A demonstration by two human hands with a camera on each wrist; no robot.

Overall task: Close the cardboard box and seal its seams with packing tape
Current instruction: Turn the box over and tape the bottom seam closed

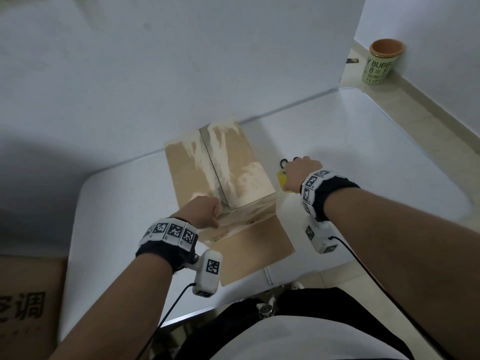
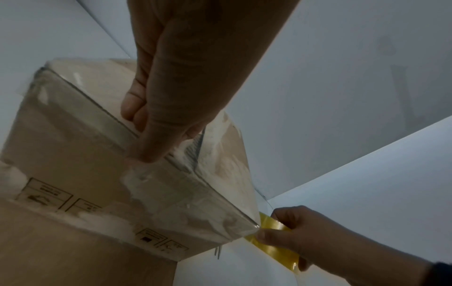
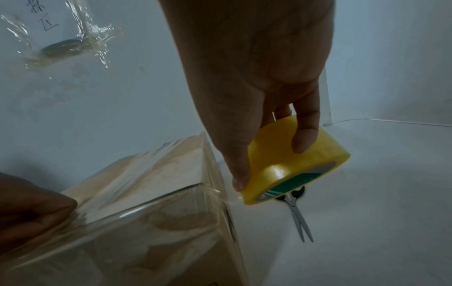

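Note:
The brown cardboard box (image 1: 233,165) stands with its flaps shut in the middle of the white table (image 1: 363,152), and clear tape runs along its centre seam. My left hand (image 1: 207,211) sits at the box's near top edge with fingers curled. Its thumb (image 2: 151,152) presses a clear tape strip (image 2: 195,197) onto that edge. The strip follows the edge to the box's right corner and on to the yellow tape roll (image 3: 293,166). My right hand (image 1: 296,172) grips that roll, just right of the box and low over the table.
Scissors (image 3: 299,216) lie on the table under the tape roll. A flat cardboard sheet (image 1: 254,248) lies beneath the box, reaching the table's front edge. A white panel (image 1: 181,74) stands behind. A large carton (image 1: 26,294) is at left, and a green cup (image 1: 381,63) sits on the floor.

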